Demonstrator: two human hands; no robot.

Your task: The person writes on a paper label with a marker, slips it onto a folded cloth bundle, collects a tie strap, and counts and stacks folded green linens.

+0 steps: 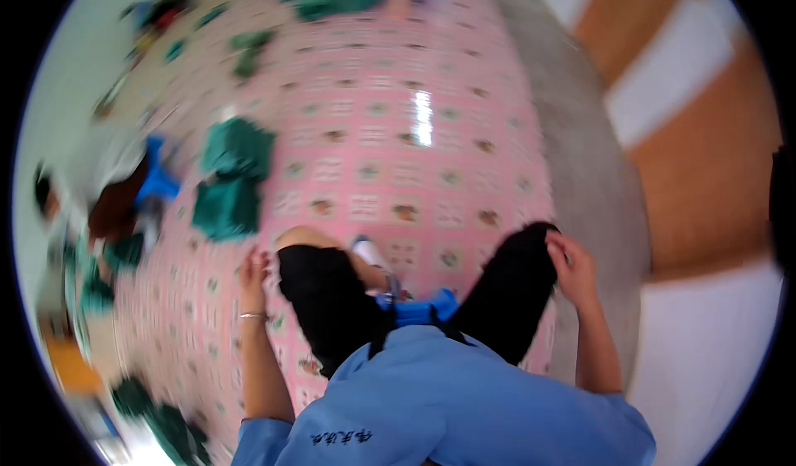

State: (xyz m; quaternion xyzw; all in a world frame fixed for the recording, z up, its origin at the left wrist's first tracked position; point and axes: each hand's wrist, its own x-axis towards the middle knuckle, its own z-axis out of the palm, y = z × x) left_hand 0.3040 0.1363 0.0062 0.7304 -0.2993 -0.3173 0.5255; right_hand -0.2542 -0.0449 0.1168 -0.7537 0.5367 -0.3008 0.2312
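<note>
Likely soft, light: best to hold green cloth (225, 209), near floor's (373, 134) left edge, underneath. In right hand (574, 274), parted fingers; in left hand (254, 274), cannot tell.

1. A blue shirt (464, 408), worn by the person, bears one short row of dark characters (342, 438) that look Chinese.
2. The row sits on the front of the shirt, toward the wearer's left; it is too small and blurred to read with certainty.
3. The pink floor covering (373, 76) ahead of the shirt repeats pale, block-like motifs; whether any are characters cannot be told.
4. No brand, number or sign can be read.
</note>
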